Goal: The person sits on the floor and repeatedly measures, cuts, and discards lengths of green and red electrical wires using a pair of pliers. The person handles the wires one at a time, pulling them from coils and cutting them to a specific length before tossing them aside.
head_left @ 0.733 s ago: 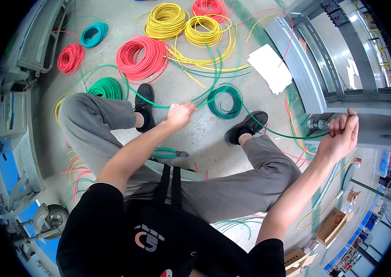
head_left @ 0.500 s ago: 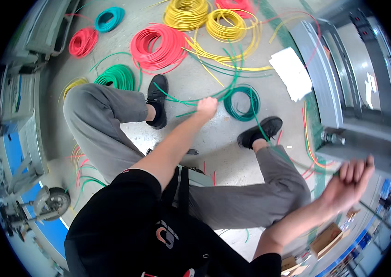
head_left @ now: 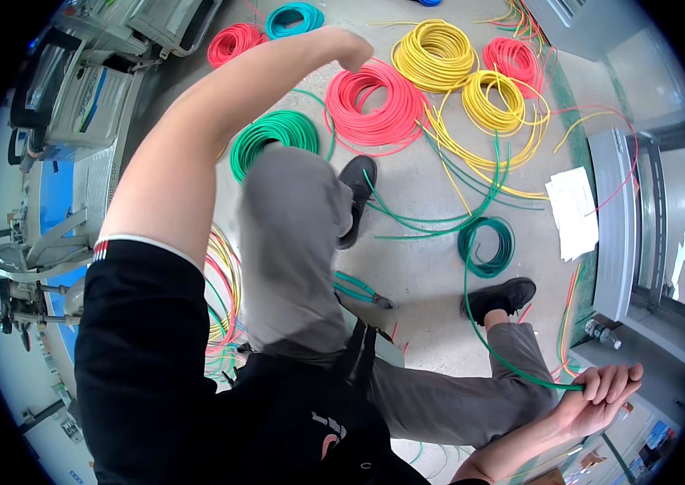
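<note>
My right hand point(head_left: 601, 396) is closed around the end of a green wire point(head_left: 536, 380), beside my right knee. The wire curves back to the small dark green coil point(head_left: 505, 252) on the floor between my feet. Far forward, my left hand point(head_left: 352, 50) is raised near the large red wire coil point(head_left: 350, 109); its fingers are turned away and hidden. Several loose green strands point(head_left: 415, 218) lie fanned out between my left shoe and the dark green coil. Wire cutters point(head_left: 358, 289) with teal handles rest on the floor by my left leg.
Two yellow coils point(head_left: 431, 58), smaller red coils point(head_left: 512, 63), a teal coil point(head_left: 294, 18) and a green coil point(head_left: 274, 133) lie around. White papers point(head_left: 573, 212) sit at the right beside a grey metal frame point(head_left: 611, 218). Bundled coloured wires point(head_left: 221, 283) lie left of my leg.
My left hand has left the green strands and moved forward to the large red coil. My right hand has come lower, still closed. The view has swung left.
</note>
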